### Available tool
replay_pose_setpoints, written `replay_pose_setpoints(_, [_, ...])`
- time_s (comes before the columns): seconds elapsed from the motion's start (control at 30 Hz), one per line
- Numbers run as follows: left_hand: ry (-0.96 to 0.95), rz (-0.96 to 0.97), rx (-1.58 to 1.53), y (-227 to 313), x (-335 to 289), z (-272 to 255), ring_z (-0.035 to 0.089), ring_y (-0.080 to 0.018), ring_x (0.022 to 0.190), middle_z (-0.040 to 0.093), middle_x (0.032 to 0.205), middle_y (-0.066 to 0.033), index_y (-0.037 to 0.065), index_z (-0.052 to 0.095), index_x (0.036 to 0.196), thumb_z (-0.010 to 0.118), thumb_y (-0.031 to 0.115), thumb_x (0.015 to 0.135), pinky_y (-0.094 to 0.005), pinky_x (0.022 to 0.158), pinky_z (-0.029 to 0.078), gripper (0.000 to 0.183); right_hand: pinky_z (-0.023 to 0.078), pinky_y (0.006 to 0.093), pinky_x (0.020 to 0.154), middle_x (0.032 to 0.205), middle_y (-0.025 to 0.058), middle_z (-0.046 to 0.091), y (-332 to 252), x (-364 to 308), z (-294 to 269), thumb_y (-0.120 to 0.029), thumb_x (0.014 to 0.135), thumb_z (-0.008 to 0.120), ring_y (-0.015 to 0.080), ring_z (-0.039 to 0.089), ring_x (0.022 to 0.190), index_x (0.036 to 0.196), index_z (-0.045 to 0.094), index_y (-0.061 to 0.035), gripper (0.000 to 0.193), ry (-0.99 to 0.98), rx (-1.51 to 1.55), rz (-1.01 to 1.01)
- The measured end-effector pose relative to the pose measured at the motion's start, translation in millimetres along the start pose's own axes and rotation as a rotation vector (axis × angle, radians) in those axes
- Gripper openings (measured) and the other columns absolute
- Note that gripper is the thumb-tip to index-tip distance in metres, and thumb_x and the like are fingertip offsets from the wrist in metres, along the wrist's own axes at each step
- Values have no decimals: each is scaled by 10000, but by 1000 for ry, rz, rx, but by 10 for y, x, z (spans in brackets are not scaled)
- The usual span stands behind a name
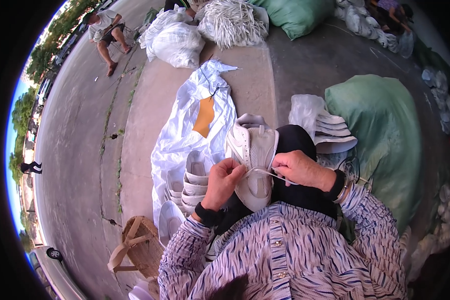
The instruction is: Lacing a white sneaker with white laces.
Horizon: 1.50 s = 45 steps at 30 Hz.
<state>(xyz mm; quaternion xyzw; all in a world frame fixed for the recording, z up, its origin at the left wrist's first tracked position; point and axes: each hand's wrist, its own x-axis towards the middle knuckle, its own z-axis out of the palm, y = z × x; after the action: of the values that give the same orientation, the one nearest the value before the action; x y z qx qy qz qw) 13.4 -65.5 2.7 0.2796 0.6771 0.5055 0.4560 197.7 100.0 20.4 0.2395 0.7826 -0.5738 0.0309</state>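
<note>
A whitish sneaker [257, 145] rests on my lap over dark trousers, its toe toward me and its heel pointing away. A pale shoelace [259, 170] crosses the shoe near the toe end. My left hand [224, 181] pinches the lace at the shoe's left side, thumb against fingers. On the other side my right hand [301, 171] grips the lace too, and a loose end sticks out below its fingers. Both hands are close to the shoe's upper. The lower part of the lacing is partly covered by my fingers.
Stacked white shoe parts [195, 182] stand left of my knees on a white plastic sheet [177, 130] with an orange piece [203, 117]. A wicker basket [144, 245] is at lower left. Right are white shoe pieces [335, 135] and a large green sack [380, 130]. A person [107, 35] sits far left.
</note>
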Motion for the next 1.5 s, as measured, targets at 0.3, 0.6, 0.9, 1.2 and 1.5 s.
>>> replay_pose_setpoints(0.3, [-149,653,1384,605,104,-9,548,-234,894,602,810,-29,147,654,782,657,205,782,-431,860,373,58,459,331,672,927,65,536,-117,8,-2,-126,740,617,215,564,840,861,605,-97,125,377,-1029,-698])
replay_pose_setpoints(0.6, [-434,1235,1675,893,392,-31,483,-205,1108,566,1082,11,181,683,922,659,183,771,-405,991,380,153,509,416,672,923,142,558,-137,155,-76,-155,868,595,304,639,806,986,611,-46,161,98,-918,-686])
replay_pose_setpoints(0.9, [-514,877,670,86,831,92,537,-219,927,573,880,-21,167,612,847,569,349,854,-423,868,368,187,536,445,730,925,149,594,-117,344,-125,-141,821,651,354,640,836,942,699,-89,140,-75,-703,-588])
replay_pose_setpoints(1.2, [-226,681,1340,-146,1036,445,530,-247,1054,652,979,-84,165,689,757,639,466,718,-498,884,385,308,521,476,786,1040,211,639,-199,350,111,-133,828,608,399,634,962,1120,628,-82,297,13,-875,-243])
replay_pose_setpoints(1.5, [202,697,529,160,531,438,513,-264,980,565,886,-72,127,665,778,638,252,805,-431,893,376,130,500,344,633,690,48,625,12,317,107,-84,895,611,222,619,644,997,627,-15,124,134,-383,-414])
